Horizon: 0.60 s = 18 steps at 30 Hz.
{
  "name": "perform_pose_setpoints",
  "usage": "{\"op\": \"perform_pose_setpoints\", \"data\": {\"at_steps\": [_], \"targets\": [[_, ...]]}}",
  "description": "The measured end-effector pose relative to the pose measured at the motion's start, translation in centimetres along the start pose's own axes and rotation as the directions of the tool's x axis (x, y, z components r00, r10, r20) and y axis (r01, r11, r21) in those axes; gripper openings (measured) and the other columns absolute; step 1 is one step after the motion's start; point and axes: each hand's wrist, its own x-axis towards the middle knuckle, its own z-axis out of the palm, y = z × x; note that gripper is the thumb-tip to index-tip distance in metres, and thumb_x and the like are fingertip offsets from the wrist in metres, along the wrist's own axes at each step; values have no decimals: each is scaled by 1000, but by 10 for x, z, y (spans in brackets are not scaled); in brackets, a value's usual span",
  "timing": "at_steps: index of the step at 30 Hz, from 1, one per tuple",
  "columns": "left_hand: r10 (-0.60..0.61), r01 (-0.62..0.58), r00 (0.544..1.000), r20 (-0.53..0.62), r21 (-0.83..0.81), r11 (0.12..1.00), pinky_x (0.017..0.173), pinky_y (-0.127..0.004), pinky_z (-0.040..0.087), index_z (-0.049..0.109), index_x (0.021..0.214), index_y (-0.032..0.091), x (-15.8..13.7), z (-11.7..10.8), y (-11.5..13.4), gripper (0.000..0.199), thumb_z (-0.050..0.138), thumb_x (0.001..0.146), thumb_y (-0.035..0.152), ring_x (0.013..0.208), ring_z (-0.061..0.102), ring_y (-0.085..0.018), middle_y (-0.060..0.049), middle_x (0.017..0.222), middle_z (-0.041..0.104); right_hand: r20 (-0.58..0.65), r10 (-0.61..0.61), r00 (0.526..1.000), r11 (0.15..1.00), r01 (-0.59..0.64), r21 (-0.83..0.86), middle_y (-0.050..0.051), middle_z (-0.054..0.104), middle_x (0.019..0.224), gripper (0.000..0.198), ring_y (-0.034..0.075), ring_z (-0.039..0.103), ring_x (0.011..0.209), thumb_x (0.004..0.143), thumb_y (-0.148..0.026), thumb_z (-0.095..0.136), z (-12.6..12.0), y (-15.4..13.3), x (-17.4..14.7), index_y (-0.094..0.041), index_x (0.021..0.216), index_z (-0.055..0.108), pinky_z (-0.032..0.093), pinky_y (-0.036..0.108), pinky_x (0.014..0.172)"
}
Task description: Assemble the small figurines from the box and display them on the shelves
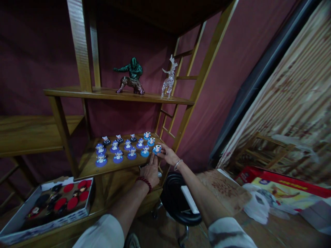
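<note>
Small figurines on round bases stand in rows on the lower wooden shelf (88,160). At the front right end of the rows is a blue-based figurine (157,148), with the fingers of my right hand (169,155) closed around its right side. My left hand (151,171) is just in front of the shelf edge, its fingers stretched up to the base of that figurine. Whether they touch it I cannot tell. Beside them stands another blue-based figurine (145,151). Purple-based figurines (118,156) fill the rows to the left, and dark-based ones (119,138) stand at the back.
On the shelf above stand a green and bronze crouching figure (133,74) and a clear deer figure (169,77). An open box (89,199) of red- and black-based figurines sits lower left. A black stool (168,199) stands below my right arm, with bags and a red box (279,182) to the right.
</note>
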Motion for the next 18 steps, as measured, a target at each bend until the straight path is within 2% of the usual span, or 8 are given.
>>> {"op": "perform_pose_setpoints", "data": {"at_steps": [10,18], "targets": [[50,-53,998,-36,-94,994,82,-29,44,10,133,16,3,7,-11,85,56,61,14,102,53,-20,-12,144,2,31,-30,999,999,31,-33,3,56,101,63,12,56,86,69,-18,58,-3,16,7,-22,126,33,45,30,82],[52,-55,998,-26,-131,990,83,-31,44,11,132,17,6,8,-13,83,55,62,13,103,52,-22,-13,144,2,-4,-60,998,994,59,-92,2,57,102,60,13,56,84,69,-21,58,-3,17,5,-23,125,37,45,31,81]]}}
